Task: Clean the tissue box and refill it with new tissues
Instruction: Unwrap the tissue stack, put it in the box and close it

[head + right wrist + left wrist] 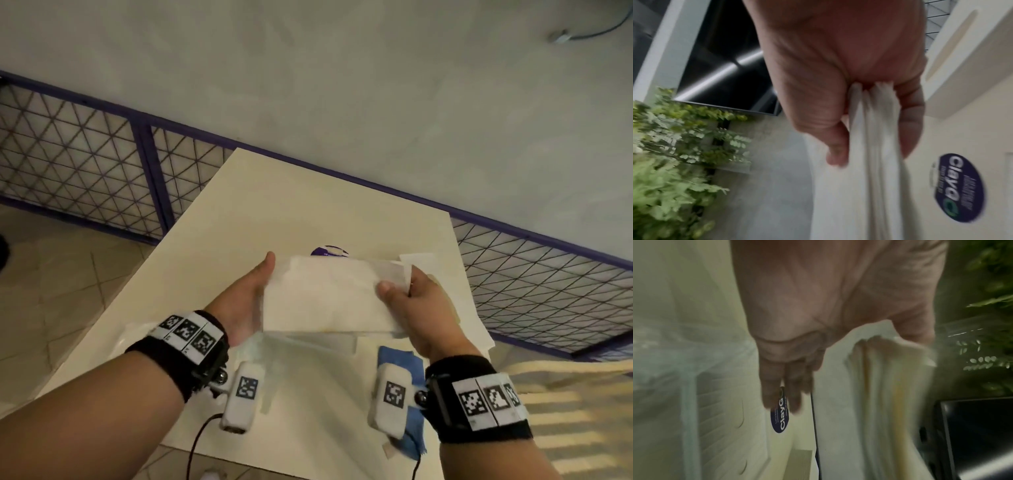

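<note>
My left hand (239,301) clasps the left end of the tissue stack (329,301), my right hand (421,308) pinches the right, over the desk (308,198); I'd keep it level, sheets squared.

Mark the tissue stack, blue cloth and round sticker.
tissue stack (329,298), head view, middle of top sheet.
blue cloth (399,356), head view, bare upper patch.
round sticker (958,187), right wrist view, label centre.
</note>
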Demonstrator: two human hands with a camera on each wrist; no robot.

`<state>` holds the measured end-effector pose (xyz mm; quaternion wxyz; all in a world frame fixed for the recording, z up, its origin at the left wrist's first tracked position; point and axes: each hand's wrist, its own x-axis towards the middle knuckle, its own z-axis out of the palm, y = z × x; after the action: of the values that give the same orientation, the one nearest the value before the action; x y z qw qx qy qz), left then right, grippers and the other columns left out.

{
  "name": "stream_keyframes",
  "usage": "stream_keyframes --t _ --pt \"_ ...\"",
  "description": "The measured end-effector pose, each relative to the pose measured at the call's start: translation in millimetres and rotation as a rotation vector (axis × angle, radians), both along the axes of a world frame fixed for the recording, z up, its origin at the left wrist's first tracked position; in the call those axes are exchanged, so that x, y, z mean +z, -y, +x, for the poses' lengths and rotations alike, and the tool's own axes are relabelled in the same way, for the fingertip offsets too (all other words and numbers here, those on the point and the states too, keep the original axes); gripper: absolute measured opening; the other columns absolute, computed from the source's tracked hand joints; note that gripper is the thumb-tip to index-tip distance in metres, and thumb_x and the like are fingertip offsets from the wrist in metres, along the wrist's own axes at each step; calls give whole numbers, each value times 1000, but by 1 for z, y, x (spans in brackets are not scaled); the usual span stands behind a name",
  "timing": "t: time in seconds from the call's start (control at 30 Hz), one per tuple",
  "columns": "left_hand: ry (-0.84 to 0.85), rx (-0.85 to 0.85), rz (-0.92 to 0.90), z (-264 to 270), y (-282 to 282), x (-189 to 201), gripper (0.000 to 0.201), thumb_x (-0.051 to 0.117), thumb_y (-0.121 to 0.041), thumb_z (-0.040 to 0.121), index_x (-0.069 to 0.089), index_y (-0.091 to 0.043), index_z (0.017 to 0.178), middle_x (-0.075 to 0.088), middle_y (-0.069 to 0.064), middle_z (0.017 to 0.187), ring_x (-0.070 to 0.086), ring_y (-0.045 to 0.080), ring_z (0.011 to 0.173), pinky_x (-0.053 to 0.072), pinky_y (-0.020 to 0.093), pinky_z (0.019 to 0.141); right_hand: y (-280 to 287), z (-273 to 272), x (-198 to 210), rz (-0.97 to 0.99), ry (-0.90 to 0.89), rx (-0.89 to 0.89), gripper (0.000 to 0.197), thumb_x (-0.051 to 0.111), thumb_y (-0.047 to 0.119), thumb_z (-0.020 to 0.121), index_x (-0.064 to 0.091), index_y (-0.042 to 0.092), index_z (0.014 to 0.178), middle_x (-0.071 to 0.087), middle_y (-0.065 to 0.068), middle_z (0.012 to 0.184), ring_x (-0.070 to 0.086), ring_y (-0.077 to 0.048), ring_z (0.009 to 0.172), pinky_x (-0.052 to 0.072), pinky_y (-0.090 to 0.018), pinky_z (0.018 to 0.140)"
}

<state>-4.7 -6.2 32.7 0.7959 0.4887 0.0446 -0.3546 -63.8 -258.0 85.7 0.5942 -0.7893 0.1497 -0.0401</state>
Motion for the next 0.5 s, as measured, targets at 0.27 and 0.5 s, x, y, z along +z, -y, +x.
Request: stream_keyframes --t 0.27,0.5 --pt "472 118 721 40 24 -1 37 60 -8 84 55 -20 118 65 4 111 60 24 103 49 39 91 -7 32 -46 127 -36 -75 26 61 -4 82 63 12 102 68 -6 92 62 -19 82 52 -23 69" --pt "386 155 787 51 22 -28 29 53 -3 83 51 -16 108 60 8 106 56 27 96 47 35 79 -19 46 -82 86 -78 -169 23 61 1 81 60 19 96 68 -9 93 64 -28 85 59 -37 69"
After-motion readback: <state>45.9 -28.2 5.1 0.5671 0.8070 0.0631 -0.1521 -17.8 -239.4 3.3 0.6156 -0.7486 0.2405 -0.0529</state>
